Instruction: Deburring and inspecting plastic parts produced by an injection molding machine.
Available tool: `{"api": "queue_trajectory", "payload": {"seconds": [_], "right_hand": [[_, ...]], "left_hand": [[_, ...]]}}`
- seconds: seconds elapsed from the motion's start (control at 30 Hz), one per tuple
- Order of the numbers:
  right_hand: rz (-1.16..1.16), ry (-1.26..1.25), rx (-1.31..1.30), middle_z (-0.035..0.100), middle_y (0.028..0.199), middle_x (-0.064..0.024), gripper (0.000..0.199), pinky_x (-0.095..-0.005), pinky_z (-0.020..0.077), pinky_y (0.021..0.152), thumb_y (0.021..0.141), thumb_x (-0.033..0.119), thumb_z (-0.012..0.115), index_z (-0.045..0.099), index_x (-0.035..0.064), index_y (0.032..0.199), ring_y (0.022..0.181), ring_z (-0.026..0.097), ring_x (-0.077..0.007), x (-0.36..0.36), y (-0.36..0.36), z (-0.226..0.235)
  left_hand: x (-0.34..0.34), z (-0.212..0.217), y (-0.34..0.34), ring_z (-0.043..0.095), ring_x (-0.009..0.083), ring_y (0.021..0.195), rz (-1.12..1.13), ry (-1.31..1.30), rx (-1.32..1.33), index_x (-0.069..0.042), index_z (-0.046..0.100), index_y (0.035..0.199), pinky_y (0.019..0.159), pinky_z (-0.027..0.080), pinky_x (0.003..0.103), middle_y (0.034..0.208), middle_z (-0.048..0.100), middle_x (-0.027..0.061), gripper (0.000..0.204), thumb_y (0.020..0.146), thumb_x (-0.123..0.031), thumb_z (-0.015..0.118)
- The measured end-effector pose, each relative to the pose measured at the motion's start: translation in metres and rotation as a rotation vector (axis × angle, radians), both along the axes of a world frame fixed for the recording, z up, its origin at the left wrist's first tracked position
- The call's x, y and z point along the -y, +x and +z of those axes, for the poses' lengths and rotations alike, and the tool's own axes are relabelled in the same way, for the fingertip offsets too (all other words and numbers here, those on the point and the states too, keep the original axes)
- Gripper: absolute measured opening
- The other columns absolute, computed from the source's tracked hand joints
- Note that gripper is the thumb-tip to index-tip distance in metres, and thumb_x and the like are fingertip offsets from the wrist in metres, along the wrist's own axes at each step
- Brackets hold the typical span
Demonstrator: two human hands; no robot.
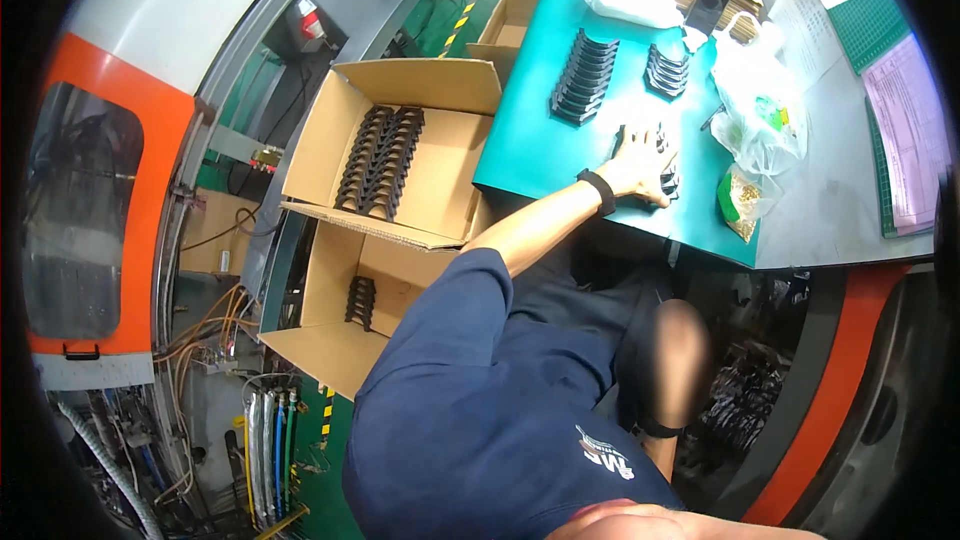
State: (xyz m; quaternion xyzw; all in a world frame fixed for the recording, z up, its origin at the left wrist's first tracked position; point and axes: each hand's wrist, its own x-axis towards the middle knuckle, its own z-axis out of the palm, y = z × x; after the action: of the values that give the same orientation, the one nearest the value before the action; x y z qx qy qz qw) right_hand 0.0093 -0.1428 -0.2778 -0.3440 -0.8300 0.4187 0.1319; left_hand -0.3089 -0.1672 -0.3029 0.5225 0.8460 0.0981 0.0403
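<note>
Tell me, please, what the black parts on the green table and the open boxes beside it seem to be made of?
The black parts look like moulded plastic: matte, uniform black, identical curved shapes stacked in rows, though metal cannot be ruled out. The left hand rests on a few. The open boxes are plain brown corrugated cardboard, dull, with folded flaps.

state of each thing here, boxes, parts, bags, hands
upper cardboard box: flaps open, rows of black parts inside
lower cardboard box: open, a few black parts inside
black parts on green mat: stacked in rows
plastic bags: crumpled, lying on table
left hand: flat on black parts, grip unclear
right hand: not in view
</note>
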Motion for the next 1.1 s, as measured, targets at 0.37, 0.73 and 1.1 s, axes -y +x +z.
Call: {"api": "queue_trajectory", "payload": {"seconds": [0.37, 0.73, 1.1], "right_hand": [[-0.034, -0.077, 0.019, 0.061, 0.072, -0.0006, 0.023, -0.0222, 0.0417, 0.059, 0.094, 0.019, 0.061, 0.068, -0.0018, 0.101, 0.065, 0.053, -0.0062, -0.014, 0.008, -0.013], [0.032, -0.085, -0.003, 0.063, 0.075, -0.0047, 0.027, -0.0249, 0.0453, 0.065, 0.095, 0.021, 0.061, 0.067, -0.0039, 0.101, 0.07, 0.057, -0.0099, -0.025, -0.006, 0.011], [0.042, -0.086, 0.078, 0.057, 0.069, -0.0005, 0.027, -0.0227, 0.0386, 0.058, 0.095, 0.024, 0.062, 0.067, -0.003, 0.096, 0.063, 0.05, -0.007, -0.031, 0.009, -0.009]], "left_hand": [[0.184, 0.059, -0.077, 0.049, 0.0434, 0.119, 0.963, 0.84, 0.494, -0.001, 0.032, 0.141, 0.097, 0.045, 0.047, 0.127, 0.048, 0.0337, 0.103, 0.066, -0.054, 0.08], [0.267, 0.006, -0.06, 0.023, 0.0458, 0.139, 2.253, 0.468, 0.766, 0.004, 0.005, 0.149, 0.112, 0.024, 0.054, 0.146, 0.019, 0.0381, 0.121, 0.072, -0.069, 0.063], [0.27, -0.064, -0.064, 0.023, 0.0457, 0.139, 2.524, 0.352, 0.63, 0.005, 0.008, 0.148, 0.111, 0.022, 0.055, 0.147, 0.019, 0.0369, 0.117, 0.073, -0.068, 0.062]]}}
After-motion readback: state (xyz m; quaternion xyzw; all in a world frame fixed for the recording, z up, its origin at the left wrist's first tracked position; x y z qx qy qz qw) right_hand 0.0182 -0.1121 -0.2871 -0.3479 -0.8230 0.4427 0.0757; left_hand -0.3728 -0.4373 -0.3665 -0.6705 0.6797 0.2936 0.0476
